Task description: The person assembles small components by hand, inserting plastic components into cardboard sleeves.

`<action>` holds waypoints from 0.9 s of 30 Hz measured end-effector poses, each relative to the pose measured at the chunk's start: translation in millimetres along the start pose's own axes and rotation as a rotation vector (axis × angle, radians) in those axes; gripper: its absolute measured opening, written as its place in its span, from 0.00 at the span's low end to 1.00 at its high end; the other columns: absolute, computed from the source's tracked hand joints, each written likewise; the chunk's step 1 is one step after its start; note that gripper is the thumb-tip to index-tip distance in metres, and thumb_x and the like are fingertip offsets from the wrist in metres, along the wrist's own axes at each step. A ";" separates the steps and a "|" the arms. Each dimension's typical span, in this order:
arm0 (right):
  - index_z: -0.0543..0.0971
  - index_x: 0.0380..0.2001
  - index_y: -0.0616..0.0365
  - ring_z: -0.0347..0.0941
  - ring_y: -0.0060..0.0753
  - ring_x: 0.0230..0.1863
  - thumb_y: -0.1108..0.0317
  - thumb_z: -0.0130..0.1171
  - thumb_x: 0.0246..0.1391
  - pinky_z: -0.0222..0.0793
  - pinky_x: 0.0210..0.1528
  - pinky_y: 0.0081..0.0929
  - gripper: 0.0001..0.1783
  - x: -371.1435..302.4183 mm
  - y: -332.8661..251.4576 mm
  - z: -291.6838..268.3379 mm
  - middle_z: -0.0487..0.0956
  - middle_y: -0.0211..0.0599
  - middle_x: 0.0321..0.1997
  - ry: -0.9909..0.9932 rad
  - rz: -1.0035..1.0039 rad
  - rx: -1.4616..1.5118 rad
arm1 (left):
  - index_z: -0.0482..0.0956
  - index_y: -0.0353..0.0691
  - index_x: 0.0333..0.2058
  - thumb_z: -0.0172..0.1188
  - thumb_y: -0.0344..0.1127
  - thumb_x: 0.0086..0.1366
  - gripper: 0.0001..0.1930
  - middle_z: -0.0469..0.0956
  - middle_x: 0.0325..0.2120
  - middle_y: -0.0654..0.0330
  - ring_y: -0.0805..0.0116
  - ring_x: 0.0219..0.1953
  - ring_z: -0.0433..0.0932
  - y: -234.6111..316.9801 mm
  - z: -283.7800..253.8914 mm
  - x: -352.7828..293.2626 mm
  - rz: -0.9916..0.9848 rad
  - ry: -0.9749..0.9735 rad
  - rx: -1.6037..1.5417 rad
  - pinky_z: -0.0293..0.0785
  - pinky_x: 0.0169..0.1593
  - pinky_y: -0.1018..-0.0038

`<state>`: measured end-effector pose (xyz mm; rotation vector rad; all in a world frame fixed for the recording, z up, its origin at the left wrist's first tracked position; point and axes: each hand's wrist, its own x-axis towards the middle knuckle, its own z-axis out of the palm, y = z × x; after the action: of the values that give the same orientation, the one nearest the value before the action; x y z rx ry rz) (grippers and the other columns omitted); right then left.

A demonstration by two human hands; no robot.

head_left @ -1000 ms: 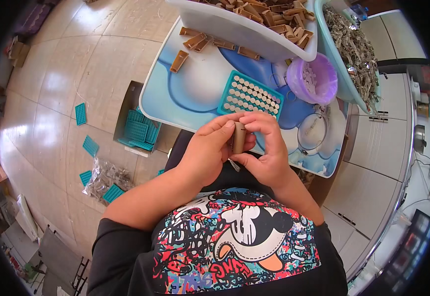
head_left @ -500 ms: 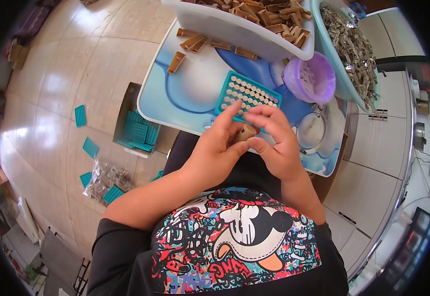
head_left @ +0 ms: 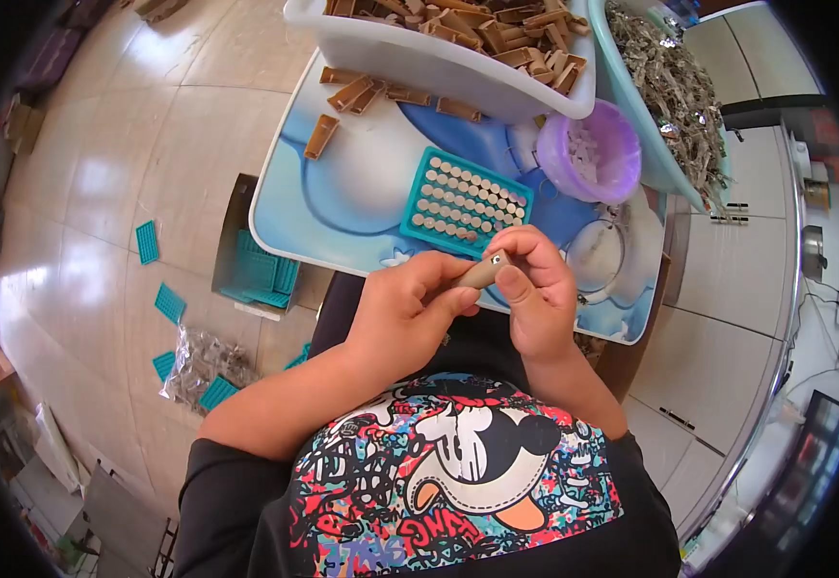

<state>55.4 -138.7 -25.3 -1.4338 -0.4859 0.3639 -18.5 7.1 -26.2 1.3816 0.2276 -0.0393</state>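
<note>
Over the near edge of the blue table, my left hand (head_left: 393, 306) grips a short tan tapered piece (head_left: 482, 274) with a small shiny spot near its raised end. My right hand (head_left: 541, 301) has its thumb and forefinger closed around that same end. Whether anything small sits between those fingertips is hidden. Just beyond both hands lies a teal tray (head_left: 412, 220) filled with rows of small pale round pieces.
Several brown tapered pieces (head_left: 321, 137) lie at the table's far left, before a white bin (head_left: 439, 58) heaped with more. A purple bowl (head_left: 622, 154) holds whitish bits. Right of it stands a pale green tub (head_left: 655, 144) of silvery strips. Floor: teal trays (head_left: 170, 302), a box (head_left: 230, 231).
The tan piece has turned, its end now tilted up to the right. My right fingers have drawn back from beside the tray and closed on that end. The view has shifted slightly.
</note>
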 end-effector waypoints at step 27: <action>0.77 0.30 0.59 0.74 0.44 0.34 0.68 0.56 0.47 0.70 0.37 0.35 0.07 116.6 -53.5 -91.2 0.78 0.43 0.32 0.019 0.215 -1.304 | 0.67 0.38 0.54 0.52 0.38 0.66 0.19 0.74 0.35 0.59 0.70 0.35 0.77 -2.7 -14.8 14.3 -0.387 -0.126 -0.665 0.76 0.43 0.72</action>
<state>199.7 -161.7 33.2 -2.7633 -0.5764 0.1784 -6.9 22.5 -34.0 0.6573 0.3614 -0.3419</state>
